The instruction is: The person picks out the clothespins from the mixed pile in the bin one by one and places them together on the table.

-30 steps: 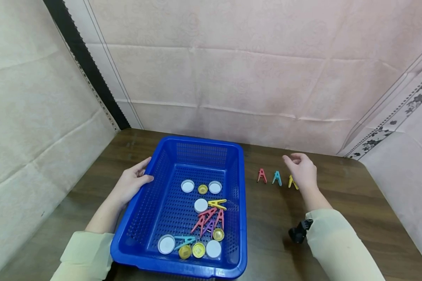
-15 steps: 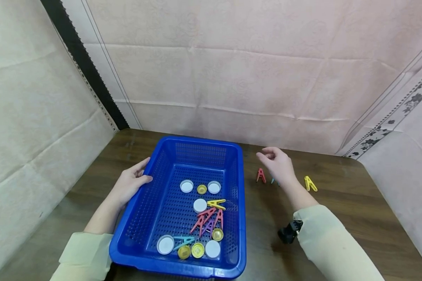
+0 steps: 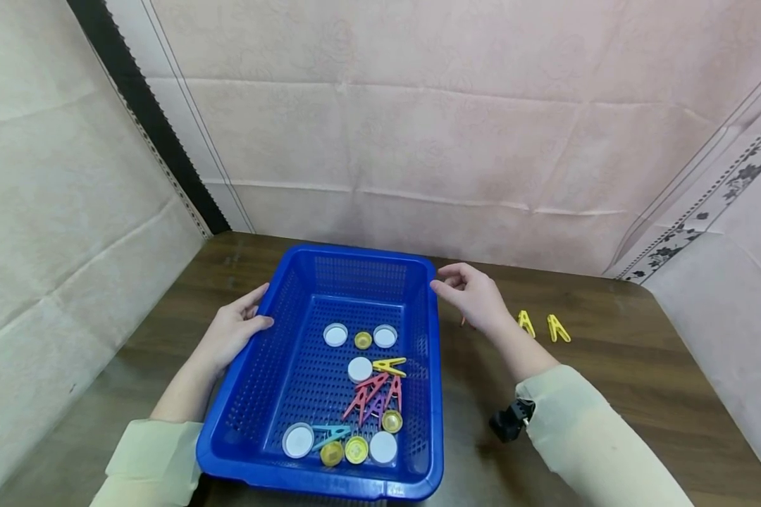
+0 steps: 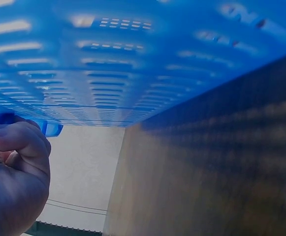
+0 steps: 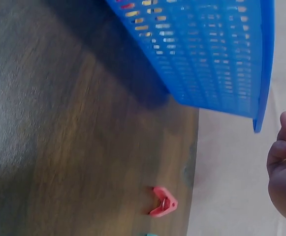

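Observation:
My left hand (image 3: 231,331) grips the left rim of a blue plastic basket (image 3: 317,484), thumb over the rim. In the left wrist view the curled fingers show at the basket's edge. My right hand (image 3: 472,296) hovers at the far right corner of the rim, fingers loosely bent with nothing seen in them. Inside the basket lie a yellow clothespin (image 3: 389,366), a teal clothespin (image 3: 332,434), a purple clothespin (image 3: 375,406) and several red ones. The right wrist view shows a red clothespin (image 5: 169,204) on the table, mostly hidden by my right hand in the head view.
Several white caps (image 3: 298,440) and yellow caps (image 3: 356,449) lie among the clothespins in the basket. Right of it, on the wooden table (image 3: 615,380), stand two yellow clothespins, one at the forearm and one farther right (image 3: 558,328). Cloth walls (image 3: 380,141) enclose the table.
My right hand has moved left from above the yellow clothespins to the basket's far right corner, uncovering them and now covering the red and teal ones. The left hand keeps its grip.

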